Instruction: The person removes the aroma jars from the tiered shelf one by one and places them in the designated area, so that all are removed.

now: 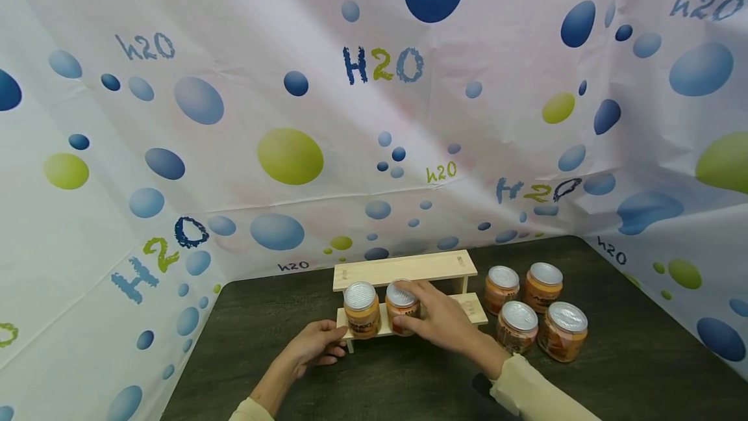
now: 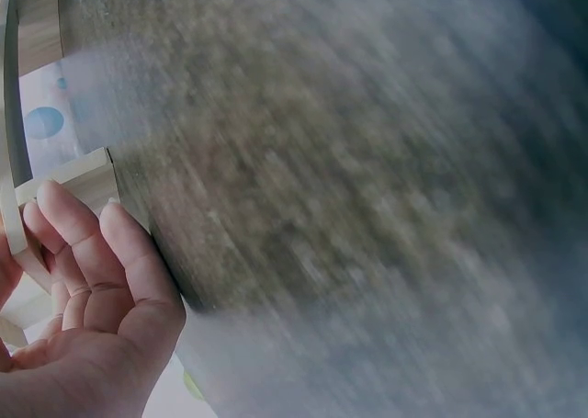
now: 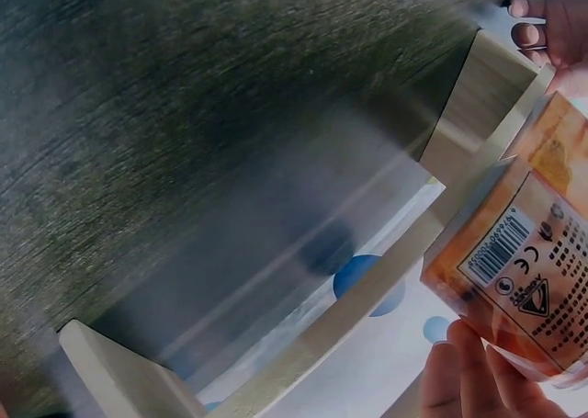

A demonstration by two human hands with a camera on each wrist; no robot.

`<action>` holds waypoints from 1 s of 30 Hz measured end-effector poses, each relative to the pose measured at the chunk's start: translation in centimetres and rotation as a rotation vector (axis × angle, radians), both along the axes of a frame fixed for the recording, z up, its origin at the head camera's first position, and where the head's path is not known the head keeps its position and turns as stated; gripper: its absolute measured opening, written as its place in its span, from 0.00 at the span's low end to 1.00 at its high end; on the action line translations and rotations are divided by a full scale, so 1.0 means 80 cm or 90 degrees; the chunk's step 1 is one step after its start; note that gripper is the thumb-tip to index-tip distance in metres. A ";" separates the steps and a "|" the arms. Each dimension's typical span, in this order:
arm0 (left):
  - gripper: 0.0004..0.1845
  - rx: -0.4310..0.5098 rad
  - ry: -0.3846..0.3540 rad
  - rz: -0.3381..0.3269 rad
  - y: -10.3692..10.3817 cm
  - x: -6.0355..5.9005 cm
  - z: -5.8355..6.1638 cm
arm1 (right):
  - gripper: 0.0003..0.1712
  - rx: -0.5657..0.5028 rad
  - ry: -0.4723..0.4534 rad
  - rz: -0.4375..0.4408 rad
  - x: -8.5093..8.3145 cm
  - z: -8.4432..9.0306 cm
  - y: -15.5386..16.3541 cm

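Leftward, pinching the wooden stand with the left hand, presumably to steady it. Next, see one orange jar upright on its lower step. Beside that, gripping a second jar with the right hand, fingers spread, likely for control. Farther right, see four jars clustered on the table, likely for reach.

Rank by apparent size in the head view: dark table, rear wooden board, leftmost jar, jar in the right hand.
1. Dark table
2. Rear wooden board
3. Leftmost jar and held jar: too alike to rank; right hand partly covers the latter.
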State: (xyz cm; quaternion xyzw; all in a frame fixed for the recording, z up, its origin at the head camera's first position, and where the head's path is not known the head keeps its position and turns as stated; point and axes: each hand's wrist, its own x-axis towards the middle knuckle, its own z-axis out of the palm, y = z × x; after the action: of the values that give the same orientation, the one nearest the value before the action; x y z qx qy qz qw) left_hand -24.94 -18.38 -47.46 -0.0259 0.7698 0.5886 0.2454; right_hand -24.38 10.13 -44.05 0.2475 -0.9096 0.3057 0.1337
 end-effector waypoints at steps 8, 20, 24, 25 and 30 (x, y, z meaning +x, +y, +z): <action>0.22 0.000 -0.002 0.001 -0.001 -0.001 -0.002 | 0.35 0.007 -0.003 -0.003 0.002 0.004 -0.001; 0.22 0.002 0.000 0.000 0.000 -0.001 -0.002 | 0.33 0.002 -0.002 -0.004 0.002 0.005 -0.001; 0.22 0.002 0.000 0.000 0.000 -0.001 -0.002 | 0.32 0.001 0.001 -0.004 0.003 0.006 -0.002; 0.22 0.002 0.000 0.001 0.000 -0.001 -0.002 | 0.32 0.001 0.000 -0.003 0.003 0.006 -0.002; 0.22 -0.001 0.000 0.003 0.000 -0.001 -0.003 | 0.32 -0.002 -0.003 -0.005 0.003 0.007 -0.002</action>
State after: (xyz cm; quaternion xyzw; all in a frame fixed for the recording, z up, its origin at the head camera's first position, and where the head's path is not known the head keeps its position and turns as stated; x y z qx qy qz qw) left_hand -25.05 -18.38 -47.68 -0.0282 0.7701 0.5888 0.2441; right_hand -24.12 9.97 -43.51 0.2429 -0.9105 0.3070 0.1329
